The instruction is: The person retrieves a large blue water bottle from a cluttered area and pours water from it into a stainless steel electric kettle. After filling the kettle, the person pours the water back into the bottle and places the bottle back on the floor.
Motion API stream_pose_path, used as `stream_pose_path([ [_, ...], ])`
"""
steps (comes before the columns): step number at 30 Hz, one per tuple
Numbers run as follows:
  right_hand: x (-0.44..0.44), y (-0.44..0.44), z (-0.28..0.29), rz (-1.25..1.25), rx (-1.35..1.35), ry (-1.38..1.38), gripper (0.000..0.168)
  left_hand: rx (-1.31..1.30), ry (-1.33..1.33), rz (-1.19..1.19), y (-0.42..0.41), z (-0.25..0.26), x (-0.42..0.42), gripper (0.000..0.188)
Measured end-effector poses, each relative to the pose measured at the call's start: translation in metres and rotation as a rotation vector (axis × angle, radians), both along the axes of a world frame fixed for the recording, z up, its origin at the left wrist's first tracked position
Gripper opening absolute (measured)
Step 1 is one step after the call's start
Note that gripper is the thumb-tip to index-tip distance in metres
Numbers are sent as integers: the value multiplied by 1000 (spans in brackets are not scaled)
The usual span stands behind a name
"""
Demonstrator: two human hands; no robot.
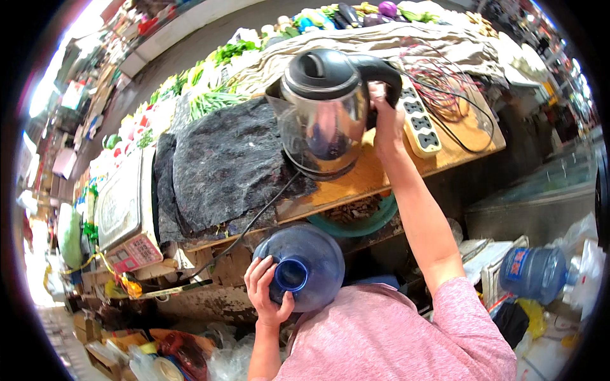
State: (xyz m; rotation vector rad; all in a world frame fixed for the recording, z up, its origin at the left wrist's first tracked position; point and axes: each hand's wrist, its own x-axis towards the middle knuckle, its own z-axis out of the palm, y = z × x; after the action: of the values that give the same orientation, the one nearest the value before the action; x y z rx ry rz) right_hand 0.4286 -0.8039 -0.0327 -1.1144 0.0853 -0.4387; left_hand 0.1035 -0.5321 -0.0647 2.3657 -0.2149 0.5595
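Observation:
My right hand (385, 112) is closed around the black handle of an electric kettle (324, 114) with a steel body and black lid. The kettle is upright at the wooden table's near side, right of a dark grey cloth; whether its base touches the table I cannot tell. Below it, against my body, is a large blue plastic water jug (314, 266) with its round mouth facing up. My left hand (269, 290) holds the jug's neck, fingers and thumb around the rim. A white power strip (419, 119) lies just right of my right hand.
Tangled wires (443, 90) lie on the wooden table (333, 195). A dark cord hangs over its front edge. A scale (126, 205) stands left; vegetables (219, 100) line the far side. Under the table sits a green basin (381, 219). Another water jug (531, 274) lies at right.

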Motion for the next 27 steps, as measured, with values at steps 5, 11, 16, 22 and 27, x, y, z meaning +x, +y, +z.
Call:
stream_pose_path([
  [5,-67,-24,-9,-52,-390,146,57,20,-25,-49,1,-2,-1,51],
  [11,-219,-32,-48,26,-214,262,22,-40,-39,-101,3,-6,-1,52],
  [16,-310,8,-90,220,-267,451,32,-64,-30,-182,21,-7,-3,64],
  [22,-341,49,-85,282,-302,415,35,-300,63,-193,29,-18,1,90],
  [27,-349,59,-75,177,-619,472,44,-283,88,-238,24,-4,3,90],
])
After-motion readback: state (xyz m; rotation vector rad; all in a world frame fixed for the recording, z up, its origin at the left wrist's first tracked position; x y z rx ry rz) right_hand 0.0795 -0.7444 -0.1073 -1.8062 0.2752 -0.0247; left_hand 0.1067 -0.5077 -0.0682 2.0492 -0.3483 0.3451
